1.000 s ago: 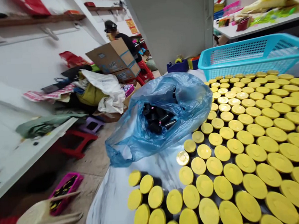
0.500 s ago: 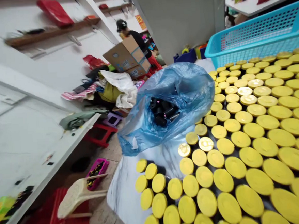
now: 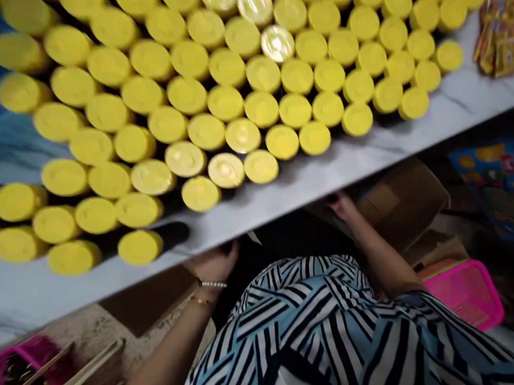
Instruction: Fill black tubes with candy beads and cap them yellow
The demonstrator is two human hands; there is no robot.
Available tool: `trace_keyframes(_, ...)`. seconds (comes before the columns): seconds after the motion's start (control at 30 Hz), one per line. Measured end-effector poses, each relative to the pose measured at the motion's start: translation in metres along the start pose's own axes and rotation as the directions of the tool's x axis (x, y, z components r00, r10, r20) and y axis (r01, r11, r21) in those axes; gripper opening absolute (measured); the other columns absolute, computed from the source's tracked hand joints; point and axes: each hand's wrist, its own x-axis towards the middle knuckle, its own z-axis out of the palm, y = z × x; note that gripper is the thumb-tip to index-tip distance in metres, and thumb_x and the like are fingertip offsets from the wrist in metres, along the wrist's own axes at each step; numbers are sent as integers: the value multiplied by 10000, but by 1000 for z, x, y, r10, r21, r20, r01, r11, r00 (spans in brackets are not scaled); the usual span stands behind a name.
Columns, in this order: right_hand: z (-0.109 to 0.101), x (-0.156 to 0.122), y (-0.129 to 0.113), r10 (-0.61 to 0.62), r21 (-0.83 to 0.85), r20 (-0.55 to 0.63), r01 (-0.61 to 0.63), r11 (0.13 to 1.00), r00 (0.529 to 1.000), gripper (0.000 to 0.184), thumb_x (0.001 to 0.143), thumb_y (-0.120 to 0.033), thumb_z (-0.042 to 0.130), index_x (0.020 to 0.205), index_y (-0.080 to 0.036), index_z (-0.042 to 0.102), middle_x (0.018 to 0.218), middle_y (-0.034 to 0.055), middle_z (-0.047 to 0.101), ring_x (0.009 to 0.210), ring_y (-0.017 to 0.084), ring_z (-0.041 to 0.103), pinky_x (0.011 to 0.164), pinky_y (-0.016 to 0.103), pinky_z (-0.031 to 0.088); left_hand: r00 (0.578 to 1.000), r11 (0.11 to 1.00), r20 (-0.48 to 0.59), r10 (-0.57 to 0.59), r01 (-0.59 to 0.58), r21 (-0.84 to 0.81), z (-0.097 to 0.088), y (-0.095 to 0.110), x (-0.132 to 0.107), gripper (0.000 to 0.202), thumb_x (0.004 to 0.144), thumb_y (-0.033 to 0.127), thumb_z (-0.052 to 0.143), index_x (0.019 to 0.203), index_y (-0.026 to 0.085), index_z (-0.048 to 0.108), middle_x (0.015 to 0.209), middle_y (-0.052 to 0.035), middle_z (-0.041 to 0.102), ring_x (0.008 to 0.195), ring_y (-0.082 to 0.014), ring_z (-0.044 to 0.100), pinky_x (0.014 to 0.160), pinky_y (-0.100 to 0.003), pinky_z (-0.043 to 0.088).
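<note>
My left hand is at the front edge of the marble-patterned table, with its fingers mostly hidden beneath the tabletop. Farther right, my right hand is low by the same edge, blurred and partly in shadow. Whether either hand holds anything cannot be made out. Above them on the tabletop stand many dark containers with round yellow lids, packed closely in rows. One yellow-lidded container stands near the edge above my left hand, slightly apart from the others.
Small yellow packets lie at the table's right. Below are a cardboard box, a pink basket and a blue printed bag. A magenta basket and a cream stool are at lower left.
My view has swung down and right, from the room and the blue plastic bag to the table's front edge and my body. Both hands have come into view.
</note>
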Motion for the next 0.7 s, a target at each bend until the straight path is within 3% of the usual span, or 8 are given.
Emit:
trace_keyframes(0.1,-35,2,12,45,30,-173,-41,999,984,367,1016,-487,599,1186,-165,643,1038,50,688,794,142,664,688,303,594,996,998,-90,-19,24,58,12,11,-5,933,867,646,635,1582,105,378,1628,-325,233,1439,-591,297,1096,-726,324)
trace_keyframes(0.2,-41,20,-2,49,48,-244,-38,998,968,367,1014,-522,585,1100,-172,653,894,18,667,658,115,604,567,254,542,994,998,-102,50,-46,38,18,25,-10,915,886,617,622,1632,184,315,1689,-278,114,1475,-582,232,1119,-725,283)
trace_keyframes(0.33,-23,39,-29,-2,41,-248,12,999,969,350,1011,-430,627,1231,-159,638,1127,71,689,900,169,687,767,343,615,990,997,-121,71,-71,0,26,31,-18,830,910,582,620,1612,213,378,1696,-253,139,1476,-563,240,1120,-725,283)
trace_keyframes(0.43,-11,40,-45,-36,9,-244,39,999,969,380,1002,-401,646,1303,-170,619,1271,98,661,1060,219,684,893,422,611,985,997,-162,58,-65,-34,30,23,-24,777,907,569,632,1581,234,441,1701,-231,164,1487,-552,252,1125,-731,290)
trace_keyframes(0.5,-9,33,-54,-59,-17,-248,56,998,967,391,999,-395,651,1319,-173,613,1304,103,649,1099,232,677,922,443,604,980,994,-194,44,-63,-90,31,13,-31,715,909,552,633,1527,212,520,1684,-225,228,1501,-505,290,1168,-681,308)
trace_keyframes(0.63,-24,2,-62,-101,-64,-248,88,994,963,398,999,-395,651,1328,-175,608,1316,106,643,1111,236,673,931,450,601,964,952,-267,-14,-69,-299,19,-2,-65,623,934,540,606,1416,145,613,1608,-198,397,1469,-357,439,1237,-484,364)
trace_keyframes(0.7,-39,-22,-59,-127,-97,-217,108,989,968,378,1003,-396,646,1310,-176,617,1292,101,653,1083,224,679,912,433,607,952,926,-305,-31,-88,-368,8,-6,-87,624,942,554,605,1434,172,593,1596,-159,439,1450,-327,476,1251,-466,367)
